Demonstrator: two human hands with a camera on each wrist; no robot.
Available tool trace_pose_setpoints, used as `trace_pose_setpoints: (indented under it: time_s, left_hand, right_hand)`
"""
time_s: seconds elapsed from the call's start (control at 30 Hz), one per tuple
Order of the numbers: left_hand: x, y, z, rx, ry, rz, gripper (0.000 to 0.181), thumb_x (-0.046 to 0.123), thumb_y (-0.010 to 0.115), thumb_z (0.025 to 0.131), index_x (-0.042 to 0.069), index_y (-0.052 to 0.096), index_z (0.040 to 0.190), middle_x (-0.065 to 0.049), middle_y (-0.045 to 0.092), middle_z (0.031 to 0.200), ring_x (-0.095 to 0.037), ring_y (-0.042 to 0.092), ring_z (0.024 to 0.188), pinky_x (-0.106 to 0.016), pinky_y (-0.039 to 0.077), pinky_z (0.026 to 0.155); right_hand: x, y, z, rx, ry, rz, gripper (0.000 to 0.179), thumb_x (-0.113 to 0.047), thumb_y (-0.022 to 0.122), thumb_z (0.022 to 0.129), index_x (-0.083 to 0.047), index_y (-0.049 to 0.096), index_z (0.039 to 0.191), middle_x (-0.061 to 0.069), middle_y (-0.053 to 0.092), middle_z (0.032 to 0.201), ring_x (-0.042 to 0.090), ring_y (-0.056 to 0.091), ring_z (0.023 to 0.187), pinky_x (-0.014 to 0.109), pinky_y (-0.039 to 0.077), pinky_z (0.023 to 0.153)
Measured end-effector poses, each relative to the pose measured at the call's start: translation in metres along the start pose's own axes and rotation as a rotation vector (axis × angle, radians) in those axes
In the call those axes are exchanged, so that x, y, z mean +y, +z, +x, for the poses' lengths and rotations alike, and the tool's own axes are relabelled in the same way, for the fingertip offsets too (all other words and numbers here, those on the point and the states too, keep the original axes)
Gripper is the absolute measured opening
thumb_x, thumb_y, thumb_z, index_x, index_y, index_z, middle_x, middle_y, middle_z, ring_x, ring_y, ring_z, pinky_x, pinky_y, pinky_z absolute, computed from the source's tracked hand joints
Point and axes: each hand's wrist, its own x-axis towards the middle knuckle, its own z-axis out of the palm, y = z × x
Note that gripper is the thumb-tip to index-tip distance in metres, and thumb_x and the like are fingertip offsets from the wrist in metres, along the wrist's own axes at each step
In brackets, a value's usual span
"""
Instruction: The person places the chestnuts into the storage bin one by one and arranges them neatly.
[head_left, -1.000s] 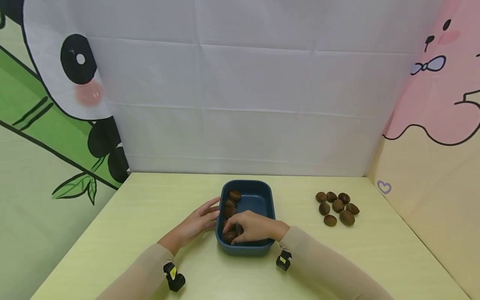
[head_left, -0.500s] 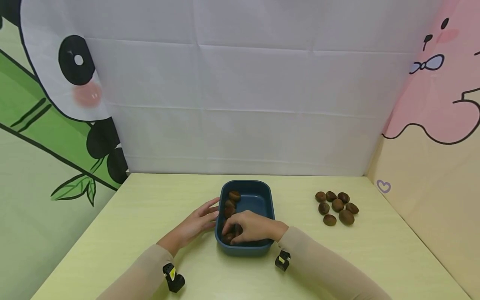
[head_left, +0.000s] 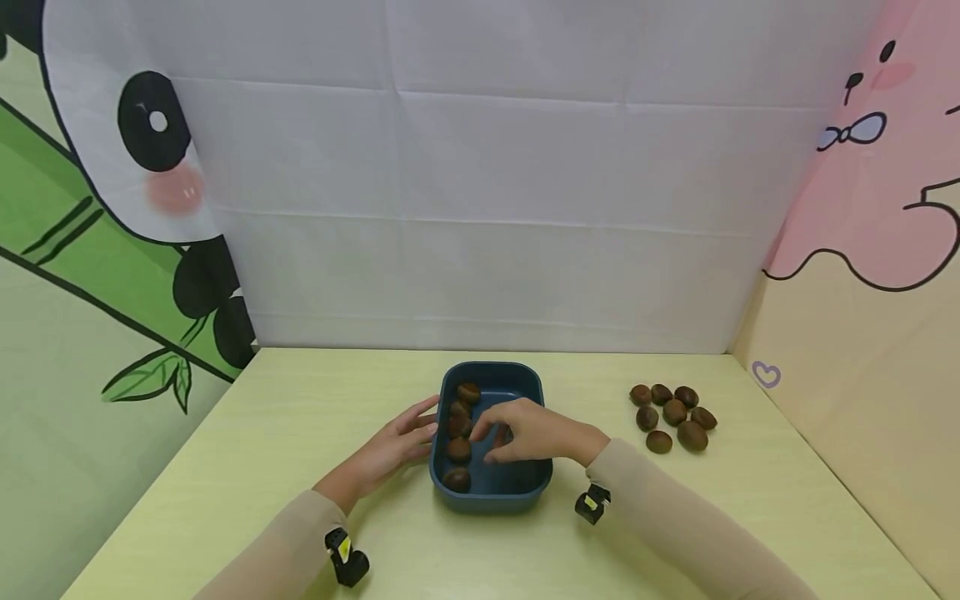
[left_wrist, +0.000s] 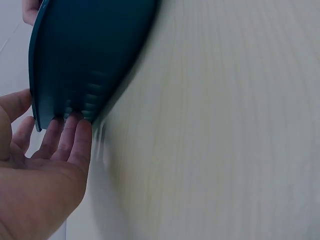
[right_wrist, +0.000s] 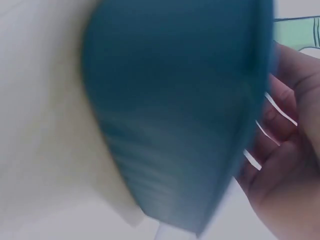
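A dark blue rectangular box (head_left: pixel 525 479) stands on the table. Several brown chestnuts (head_left: pixel 458 450) lie in a column along its left inner wall. My left hand (head_left: pixel 386 454) touches the outside of the left wall with extended fingers; the left wrist view shows the fingertips (left_wrist: pixel 82 127) against the wall. Over the inside of the box, my right hand (head_left: pixel 525 432) hovers with loosely bent fingers, thumb and index finger apart, right of the chestnuts. No chestnut shows in its grasp. In the right wrist view the box wall hides the fingertips.
To the right of the box, several more chestnuts (head_left: pixel 675 412) lie in a loose group on the pale yellow table (head_left: pixel 600 533). A white cloth backdrop (head_left: pixel 510 208) rises behind the table, with printed panels on both sides.
My right hand has lifted and moved back and to the right, away from the nearest chestnuts in the box, leaving two of them in plain sight. The left hand has stayed in place.
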Motion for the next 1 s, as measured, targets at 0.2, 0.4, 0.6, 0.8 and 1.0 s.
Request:
trace_pose_setpoints:
  time_s: [0.2, 0.4, 0.6, 0.8, 1.0]
  left_hand:
    - [-0.002, -0.002, 0.000, 0.002, -0.002, -0.004, 0.062, 0.021, 0.051, 0.107, 0.015, 0.021, 0.161, -0.026, 0.026, 0.159, -0.042, 0.043, 0.136, -0.050, 0.038, 0.112]
    - [-0.004, -0.003, 0.000, 0.001, 0.004, 0.000, 0.063, 0.023, 0.053, 0.107, 0.016, 0.022, 0.161, -0.026, 0.026, 0.159, -0.042, 0.043, 0.137, -0.050, 0.038, 0.111]
    - [-0.005, -0.004, 0.000, -0.002, 0.003, -0.003, 0.064, 0.024, 0.053, 0.106, 0.017, 0.022, 0.161, -0.026, 0.025, 0.159, -0.042, 0.042, 0.137, -0.050, 0.038, 0.112]
    - [-0.005, -0.003, 0.000, 0.002, 0.001, -0.007, 0.064, 0.024, 0.054, 0.106, 0.017, 0.022, 0.161, -0.025, 0.025, 0.159, -0.042, 0.041, 0.138, -0.050, 0.038, 0.112]
    - [-0.006, -0.002, 0.001, 0.005, 0.009, -0.008, 0.064, 0.024, 0.054, 0.106, 0.015, 0.022, 0.161, -0.026, 0.027, 0.158, -0.041, 0.042, 0.137, -0.049, 0.039, 0.111]
  right_hand:
    - [0.002, -0.020, -0.020, 0.034, 0.037, -0.026, 0.025, -0.018, 0.075, 0.093, -0.017, 0.069, 0.117, 0.001, 0.068, 0.116, 0.004, 0.066, 0.088, 0.032, 0.056, 0.083]
    - [0.010, -0.037, -0.045, 0.097, 0.079, -0.069, 0.027, -0.019, 0.075, 0.093, -0.021, 0.069, 0.119, -0.010, 0.066, 0.114, 0.009, 0.066, 0.094, 0.044, 0.055, 0.087]
    - [0.022, -0.050, -0.076, 0.153, 0.157, -0.082, 0.026, -0.017, 0.073, 0.093, -0.016, 0.069, 0.119, -0.002, 0.068, 0.115, 0.024, 0.065, 0.101, 0.047, 0.055, 0.087]
    - [0.041, -0.057, -0.114, 0.206, 0.230, -0.078, 0.024, -0.023, 0.073, 0.094, -0.020, 0.069, 0.118, -0.006, 0.067, 0.113, 0.026, 0.065, 0.102, 0.044, 0.054, 0.087]
    - [0.059, -0.057, -0.152, 0.314, 0.324, -0.138, 0.024, -0.021, 0.075, 0.093, -0.013, 0.070, 0.115, 0.001, 0.070, 0.110, 0.022, 0.065, 0.097, 0.039, 0.056, 0.080]
